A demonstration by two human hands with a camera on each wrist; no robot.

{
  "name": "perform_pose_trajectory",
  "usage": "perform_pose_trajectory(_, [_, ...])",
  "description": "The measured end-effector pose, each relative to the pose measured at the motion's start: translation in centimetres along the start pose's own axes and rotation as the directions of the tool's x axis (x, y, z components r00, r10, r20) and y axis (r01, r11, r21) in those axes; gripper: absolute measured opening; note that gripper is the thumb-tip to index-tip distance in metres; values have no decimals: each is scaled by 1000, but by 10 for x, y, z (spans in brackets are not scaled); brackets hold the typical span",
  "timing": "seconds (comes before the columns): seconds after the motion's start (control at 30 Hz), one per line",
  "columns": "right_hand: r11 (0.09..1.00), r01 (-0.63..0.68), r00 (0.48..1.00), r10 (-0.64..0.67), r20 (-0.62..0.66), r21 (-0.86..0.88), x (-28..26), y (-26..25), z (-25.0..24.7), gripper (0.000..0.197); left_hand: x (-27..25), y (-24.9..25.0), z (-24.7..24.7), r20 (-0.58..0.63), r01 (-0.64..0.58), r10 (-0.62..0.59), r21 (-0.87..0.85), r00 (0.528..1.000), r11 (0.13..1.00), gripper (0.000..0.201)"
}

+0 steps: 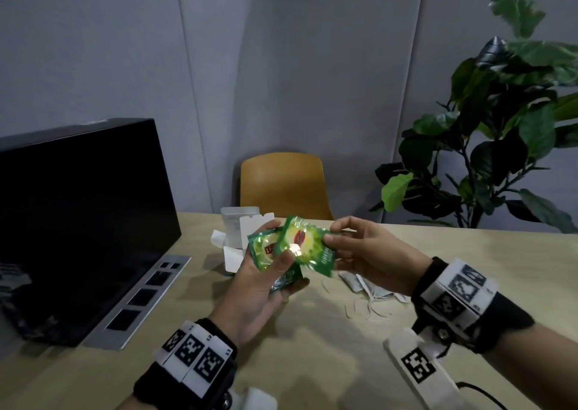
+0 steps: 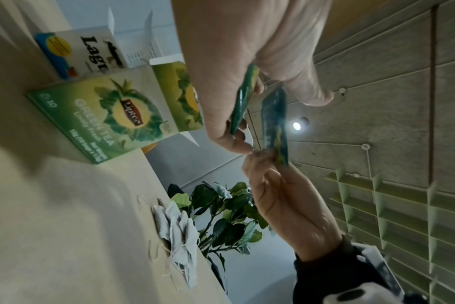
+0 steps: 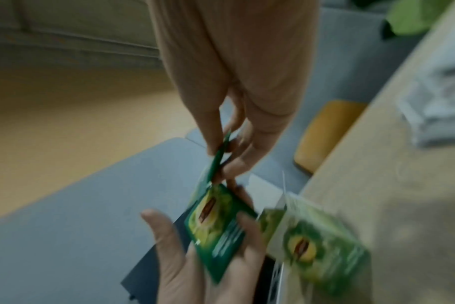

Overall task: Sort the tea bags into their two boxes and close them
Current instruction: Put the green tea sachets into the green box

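Observation:
My left hand (image 1: 276, 254) is raised palm-up over the table and grips a small stack of green foil tea sachets (image 1: 266, 251) under its thumb. My right hand (image 1: 331, 237) pinches the right edge of another green sachet (image 1: 305, 242), which overlaps that stack. Behind the hands stand the green tea box (image 2: 104, 117) and a white-and-blue box (image 2: 83, 55), both with their top flaps (image 1: 255, 226) open. A pile of white paper tea bags (image 1: 372, 289) with loose strings lies on the table under my right wrist. The same pile (image 2: 179, 230) shows in the left wrist view.
A large black screen (image 1: 78, 221) on a grey base fills the table's left side. A yellow chair (image 1: 284, 184) and grey partitions stand beyond the far edge, and a leafy plant (image 1: 500, 128) is at the right. Light wooden tabletop (image 1: 312, 347) lies below the hands.

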State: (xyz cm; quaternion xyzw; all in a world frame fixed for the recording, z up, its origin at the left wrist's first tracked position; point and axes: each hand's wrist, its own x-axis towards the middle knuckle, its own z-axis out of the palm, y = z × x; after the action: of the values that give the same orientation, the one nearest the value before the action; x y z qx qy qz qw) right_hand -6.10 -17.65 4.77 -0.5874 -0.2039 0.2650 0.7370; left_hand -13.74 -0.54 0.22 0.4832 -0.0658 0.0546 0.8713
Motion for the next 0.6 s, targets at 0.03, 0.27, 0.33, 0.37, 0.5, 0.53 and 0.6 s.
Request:
perform_pose_trajectory(0.03, [994, -12, 999, 16, -29, 109, 2, 4, 4, 14, 2, 0, 0, -14, -8, 8, 11, 1000, 1000, 85])
perform_pose_trajectory(0.27, [922, 91, 985, -139, -101, -377, 19, 42, 35, 19, 10, 2, -2, -94, 34, -21, 136, 995, 990, 55])
perform_pose_trajectory(0.33, [868, 152, 964, -236, -124, -472, 22, 39, 35, 14, 9, 7, -7, -89, 67, -52, 167, 995, 984, 55])
perform_pose_trajectory(0.37, [818, 213, 944, -313, -103, -534, 22, 35, 35, 13, 7, 10, -10, -69, 82, -69, 209, 995, 974, 58])
perform_pose_trajectory(0.5, [420, 410, 882, -407, 236, -810, 21, 19, 32, 33, 1, 16, -15, 29, 120, -166, 570, 986, 813, 68])
perform_pose_trajectory(0.53, [340, 441, 876, -365, 316, -830, 22, 15, 31, 33, 0, 17, -14, 32, 122, -181, 624, 983, 772, 67])
perform_pose_trajectory(0.6, [280, 469, 876, -266, 402, -837, 23, 11, 30, 28, -1, 17, -12, 22, 124, -185, 666, 982, 736, 63])
